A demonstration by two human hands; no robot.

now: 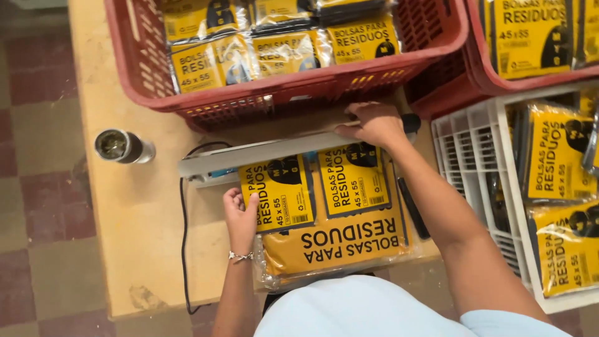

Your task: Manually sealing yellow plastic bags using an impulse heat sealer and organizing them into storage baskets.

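Observation:
My right hand [374, 123] presses down on the white arm of a heat sealer [249, 156] that lies across the wooden table. Two small yellow and black bag packets sit with their tops under the sealer arm. My left hand [240, 215] holds the lower left edge of the left packet [281, 190]. The right packet [352, 181] lies beside it, untouched. Both rest on a stack of larger yellow packets in clear plastic [334, 246] at the near table edge.
A red crate [287, 93] of packets stands behind the sealer, another red crate [499, 81] at the right. A white crate [474, 162] with more packets sits at the right. A metal cup [121, 146] stands at the left. A black cord [184, 249] runs down the table.

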